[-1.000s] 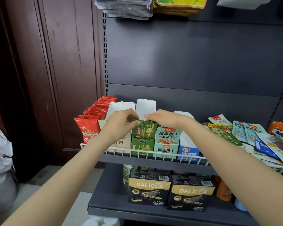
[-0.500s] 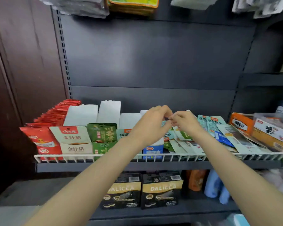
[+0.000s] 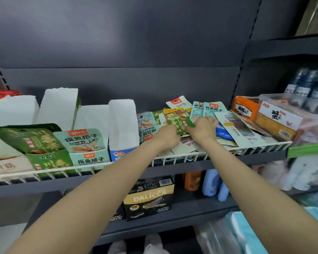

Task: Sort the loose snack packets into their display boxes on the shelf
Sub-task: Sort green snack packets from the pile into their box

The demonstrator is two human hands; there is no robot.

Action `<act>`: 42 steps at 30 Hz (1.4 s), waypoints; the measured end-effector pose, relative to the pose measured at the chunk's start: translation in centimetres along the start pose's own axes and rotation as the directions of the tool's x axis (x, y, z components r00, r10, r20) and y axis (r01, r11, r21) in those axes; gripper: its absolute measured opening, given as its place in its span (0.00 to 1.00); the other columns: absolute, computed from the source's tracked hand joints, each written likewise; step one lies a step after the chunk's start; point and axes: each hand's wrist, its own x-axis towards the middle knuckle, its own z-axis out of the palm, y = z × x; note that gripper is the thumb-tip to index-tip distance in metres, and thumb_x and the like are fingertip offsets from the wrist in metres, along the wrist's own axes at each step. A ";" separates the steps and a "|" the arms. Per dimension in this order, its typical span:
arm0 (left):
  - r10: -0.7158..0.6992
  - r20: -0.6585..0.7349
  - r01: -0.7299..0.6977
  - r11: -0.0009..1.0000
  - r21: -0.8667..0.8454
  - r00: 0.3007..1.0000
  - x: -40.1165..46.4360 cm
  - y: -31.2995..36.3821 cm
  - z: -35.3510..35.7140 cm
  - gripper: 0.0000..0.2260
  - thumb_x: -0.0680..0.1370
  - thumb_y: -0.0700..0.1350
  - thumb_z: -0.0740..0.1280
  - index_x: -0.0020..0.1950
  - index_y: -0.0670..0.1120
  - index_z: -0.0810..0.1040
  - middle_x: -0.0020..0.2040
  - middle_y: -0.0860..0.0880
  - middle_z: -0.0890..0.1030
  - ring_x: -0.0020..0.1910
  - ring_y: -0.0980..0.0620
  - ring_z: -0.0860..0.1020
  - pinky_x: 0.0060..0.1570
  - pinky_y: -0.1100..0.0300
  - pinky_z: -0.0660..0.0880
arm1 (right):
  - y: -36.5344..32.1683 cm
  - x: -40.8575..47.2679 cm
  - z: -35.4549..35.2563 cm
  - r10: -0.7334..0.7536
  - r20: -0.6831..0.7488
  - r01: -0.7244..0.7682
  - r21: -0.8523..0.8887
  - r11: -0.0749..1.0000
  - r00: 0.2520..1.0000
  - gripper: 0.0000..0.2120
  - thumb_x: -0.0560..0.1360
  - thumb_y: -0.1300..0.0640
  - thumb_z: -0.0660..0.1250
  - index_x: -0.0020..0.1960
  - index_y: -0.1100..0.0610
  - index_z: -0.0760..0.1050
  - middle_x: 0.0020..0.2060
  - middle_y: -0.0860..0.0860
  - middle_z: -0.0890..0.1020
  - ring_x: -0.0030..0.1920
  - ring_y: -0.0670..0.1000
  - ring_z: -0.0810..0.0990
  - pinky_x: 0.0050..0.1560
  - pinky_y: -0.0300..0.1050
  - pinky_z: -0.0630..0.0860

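Both my hands pinch one green snack packet [image 3: 178, 120] over the heap of loose packets [image 3: 228, 131] on the wire-fronted shelf [image 3: 173, 158]: my left hand [image 3: 166, 135] at its lower edge, my right hand [image 3: 203, 128] beside it. Green display box [image 3: 50, 160] stands well apart, at left.

I see a green snack packet [image 3: 178, 121] lying tilted on top of the heap of loose packets [image 3: 233, 129], just right of the blue display box [image 3: 122, 132]. Left of that box stand the mint box [image 3: 89, 158] and green box [image 3: 48, 162], both holding packets.
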 end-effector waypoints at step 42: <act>-0.030 -0.600 -0.008 0.998 -0.060 0.799 -22.5 -18.8 -17.9 0.24 0.71 0.49 0.73 0.64 0.44 0.73 0.60 0.48 0.77 0.58 0.51 0.74 0.55 0.59 0.69 | -26.3 -14.8 -5.1 -0.744 -0.086 0.732 0.284 0.619 0.662 0.08 0.77 0.54 0.66 0.41 0.57 0.79 0.35 0.51 0.81 0.37 0.54 0.77 0.37 0.46 0.69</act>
